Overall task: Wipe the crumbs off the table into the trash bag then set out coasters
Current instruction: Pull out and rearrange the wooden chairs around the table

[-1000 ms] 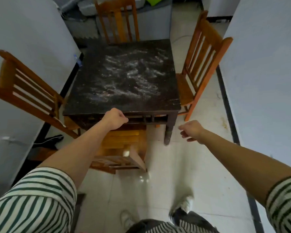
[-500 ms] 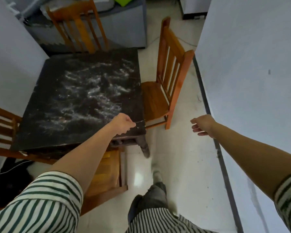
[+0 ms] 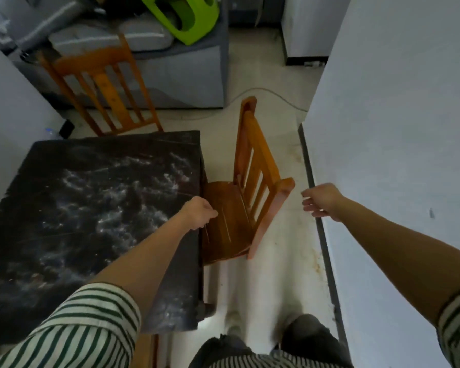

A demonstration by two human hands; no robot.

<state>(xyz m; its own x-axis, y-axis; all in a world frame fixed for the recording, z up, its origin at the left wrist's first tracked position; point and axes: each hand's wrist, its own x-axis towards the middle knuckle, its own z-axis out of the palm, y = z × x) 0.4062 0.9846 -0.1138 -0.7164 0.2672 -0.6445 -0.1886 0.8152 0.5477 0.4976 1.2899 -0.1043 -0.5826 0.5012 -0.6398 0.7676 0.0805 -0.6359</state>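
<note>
Left grip point(image 3: 198, 212) curled, seemingly empty; right grip point(image 3: 322, 200) loosely spread. Risk: bare-handed wiping scattering crumbs point(image 3: 112, 208) off counter point(image 3: 117, 140) onto right chair point(image 3: 223, 224).

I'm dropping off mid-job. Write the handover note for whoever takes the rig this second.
Left hand: fingers curled, nothing visible in its grip, at the table's right edge.
Right hand: open, empty, in the air to the right of the chair that stands at the table's right side.
Crumbs: spread over most of the tabletop.
Done: nothing, the top is not wiped.
No cloth, trash bag or coasters in view.
Left: find them, wipe the crumbs into the bag, set out coasters.
</note>
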